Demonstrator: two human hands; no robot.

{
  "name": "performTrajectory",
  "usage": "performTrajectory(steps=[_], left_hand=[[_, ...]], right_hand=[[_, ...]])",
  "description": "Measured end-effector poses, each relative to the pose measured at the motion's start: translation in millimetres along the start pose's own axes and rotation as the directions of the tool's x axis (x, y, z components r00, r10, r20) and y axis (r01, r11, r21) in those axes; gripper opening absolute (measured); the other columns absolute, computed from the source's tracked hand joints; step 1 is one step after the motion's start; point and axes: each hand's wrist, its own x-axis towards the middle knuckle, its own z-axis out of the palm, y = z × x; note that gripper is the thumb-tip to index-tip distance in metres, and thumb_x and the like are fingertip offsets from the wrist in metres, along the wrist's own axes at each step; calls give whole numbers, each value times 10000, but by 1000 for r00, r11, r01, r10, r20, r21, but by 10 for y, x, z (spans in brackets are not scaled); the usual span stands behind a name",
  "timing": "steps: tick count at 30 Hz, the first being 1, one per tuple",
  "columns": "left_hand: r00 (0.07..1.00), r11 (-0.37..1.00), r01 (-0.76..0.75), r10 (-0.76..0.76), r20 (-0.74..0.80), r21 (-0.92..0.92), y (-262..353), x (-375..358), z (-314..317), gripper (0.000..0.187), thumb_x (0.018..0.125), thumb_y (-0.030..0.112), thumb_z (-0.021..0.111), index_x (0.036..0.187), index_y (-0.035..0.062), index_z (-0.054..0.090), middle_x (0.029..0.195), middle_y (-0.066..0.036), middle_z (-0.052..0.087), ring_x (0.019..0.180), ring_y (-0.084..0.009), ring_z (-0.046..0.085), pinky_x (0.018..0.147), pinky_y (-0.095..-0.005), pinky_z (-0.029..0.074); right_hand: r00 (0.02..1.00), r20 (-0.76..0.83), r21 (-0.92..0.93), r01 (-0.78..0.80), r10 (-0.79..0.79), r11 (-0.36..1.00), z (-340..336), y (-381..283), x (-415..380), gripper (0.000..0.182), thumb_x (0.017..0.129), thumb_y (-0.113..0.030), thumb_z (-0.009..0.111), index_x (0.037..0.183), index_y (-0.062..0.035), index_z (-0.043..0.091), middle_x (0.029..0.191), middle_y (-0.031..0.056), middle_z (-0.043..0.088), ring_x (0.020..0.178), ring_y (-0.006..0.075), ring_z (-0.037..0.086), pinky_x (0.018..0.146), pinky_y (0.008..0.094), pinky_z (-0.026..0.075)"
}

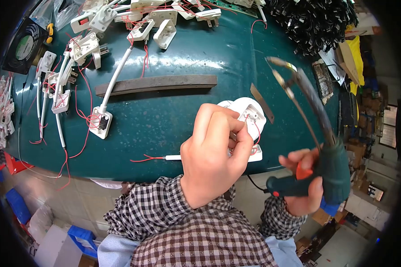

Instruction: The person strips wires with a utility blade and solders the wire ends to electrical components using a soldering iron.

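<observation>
My left hand (216,149) is closed in a pinch at a round white plastic housing (252,109), its fingertips on a thin red wire (257,133) there. Partly under the fingers lies a small white plug casing (256,154), and a white cable (171,157) with bare red leads runs out to the left. In my right hand (305,178) is a green soldering gun (334,171) with a red trigger. Its long metal tip points up and left, above the table and apart from the housing.
A dark metal bar (165,83) and a flat metal strip (262,103) lie on the green table (187,120). Several white plug casings with cables (100,122) stand left and behind. A black fan (26,46) is at far left, a heap of black cables (312,22) at back right.
</observation>
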Motion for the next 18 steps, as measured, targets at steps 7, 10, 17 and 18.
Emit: performTrajectory(steps=[7,10,17,18], left_hand=[[999,999,-32,32,-14,-10,-42,-6,14,172,733,-103,682,831,-18,570,936,-125,592,623,-121,638,510,-222,540],[999,999,-40,40,-4,13,-36,1,5,176,723,-109,681,823,-16,570,934,-124,591,621,-120,638,509,-221,538],[998,998,-62,62,-8,17,-48,5,3,172,714,-111,679,809,-15,572,929,-121,590,615,-118,640,507,-224,536],[998,998,-62,62,-8,15,-47,5,1,172,714,-111,679,809,-15,572,929,-121,590,615,-118,640,507,-224,536]], right_hand=[[990,-121,-229,-105,78,968,-136,-263,-441,613,932,-301,535,1360,91,339,970,154,521,928,253,579,675,328,631],[985,-110,-253,-154,130,955,-155,-344,-521,619,926,-294,557,1354,97,340,951,151,517,914,253,574,648,321,632],[969,-124,-290,-241,213,926,-75,-424,-599,573,912,-285,586,1269,123,399,925,156,509,840,244,574,595,335,628],[967,-138,-299,-246,213,922,-40,-427,-586,548,910,-281,590,1238,122,415,919,157,510,829,240,574,593,331,626]])
